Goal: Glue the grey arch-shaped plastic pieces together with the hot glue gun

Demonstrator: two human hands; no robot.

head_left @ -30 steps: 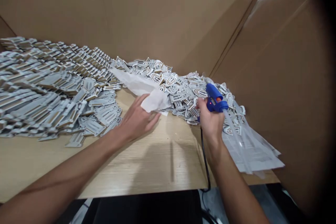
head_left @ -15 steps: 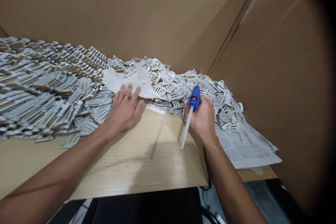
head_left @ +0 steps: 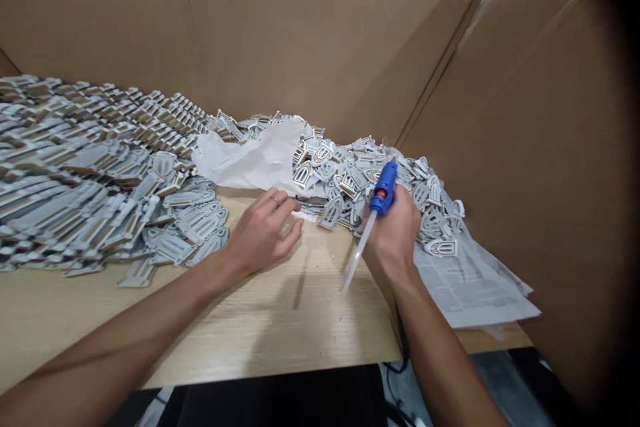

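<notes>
Head view: a blue hot-glue gun with a clear glue stick (head_left: pixel 381 192) is gripped in the right hand (head_left: pixel 395 235), the fingers wrapped tightly about its body, the stick slanting down past the knuckles toward bare wood. The left hand (head_left: pixel 264 232) is laid low on the pale wooden counter (head_left: pixel 310 320), its fingers (head_left: pixel 287 203) drawn loosely together and curled; whether a small piece is pinched under their tips cannot be told. Just beyond those fingertips a crumpled sheet of white paper (head_left: pixel 250 157) is spread, and beside it, ahead of the right-hand fingers, a loose heap of small grey-and-tan arched cardboard cut-outs (head_left: pixel 350 177) is piled, partly over printed grey paper sheets (head_left: pixel 470 283). Left of the left-hand fingers, long overlapping rows of grey-and-tan cardboard strips (head_left: pixel 85 160) are ranged. Brown corrugated cardboard walls (head_left: pixel 310 33) are stood behind everything. Gluing is judged to be well under way but far from finished: many pieces are lined up, while a large unsorted heap is left, and no piece is seen under the nozzle
</notes>
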